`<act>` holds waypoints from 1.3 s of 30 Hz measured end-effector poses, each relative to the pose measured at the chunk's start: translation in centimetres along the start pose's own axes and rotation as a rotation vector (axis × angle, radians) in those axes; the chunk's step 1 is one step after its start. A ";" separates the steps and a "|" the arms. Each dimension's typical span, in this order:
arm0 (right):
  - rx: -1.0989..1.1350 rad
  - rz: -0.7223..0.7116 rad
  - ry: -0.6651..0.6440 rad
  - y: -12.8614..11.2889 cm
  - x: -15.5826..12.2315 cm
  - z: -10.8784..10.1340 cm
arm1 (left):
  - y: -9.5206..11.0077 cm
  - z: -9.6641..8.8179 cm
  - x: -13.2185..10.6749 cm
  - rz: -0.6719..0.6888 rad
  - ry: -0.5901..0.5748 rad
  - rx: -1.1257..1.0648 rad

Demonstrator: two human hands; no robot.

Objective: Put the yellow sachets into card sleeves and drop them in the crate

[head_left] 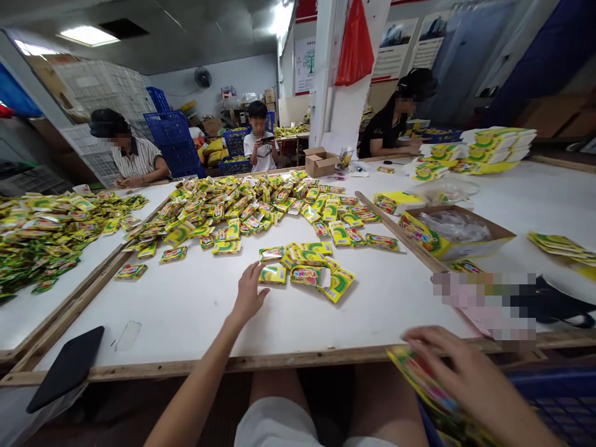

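My left hand (249, 295) reaches over the white table with thumb and fingers apart. Its fingertips are at the left edge of a small cluster of yellow-green printed boxes. Nearest to it is a flat box (272, 274); a box with an open end flap (306, 275) lies just right of that, and another box (338, 284) sits tilted beside it. At the lower right, blurred by motion, my right hand (459, 366) is closed over a small yellow box (421, 375) beyond the table's front edge, above a blue crate (554, 388). Its grip is partly hidden.
A large heap of small boxes (242, 202) covers the table's far side; another heap (46, 230) lies left of a wooden strip. An open carton (454, 236) with clear plastic stands right. A black phone (69, 366) overhangs the front-left edge. Several people sit beyond.
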State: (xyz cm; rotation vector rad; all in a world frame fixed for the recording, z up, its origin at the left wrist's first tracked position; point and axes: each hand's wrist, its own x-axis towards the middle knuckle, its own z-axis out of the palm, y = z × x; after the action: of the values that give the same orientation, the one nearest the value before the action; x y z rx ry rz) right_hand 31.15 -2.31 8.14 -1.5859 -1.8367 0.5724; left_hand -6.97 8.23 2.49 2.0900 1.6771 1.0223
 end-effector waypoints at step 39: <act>0.664 -0.047 -0.144 -6.4 4.3 17.4 | 4.2 1.8 -6.9 -0.199 -0.224 -0.773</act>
State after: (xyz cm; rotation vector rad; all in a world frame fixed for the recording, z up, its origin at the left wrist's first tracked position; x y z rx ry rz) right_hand 14.05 2.11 1.11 -1.0698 -1.5411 1.1555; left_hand -3.19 0.93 1.34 1.4360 1.0975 1.0892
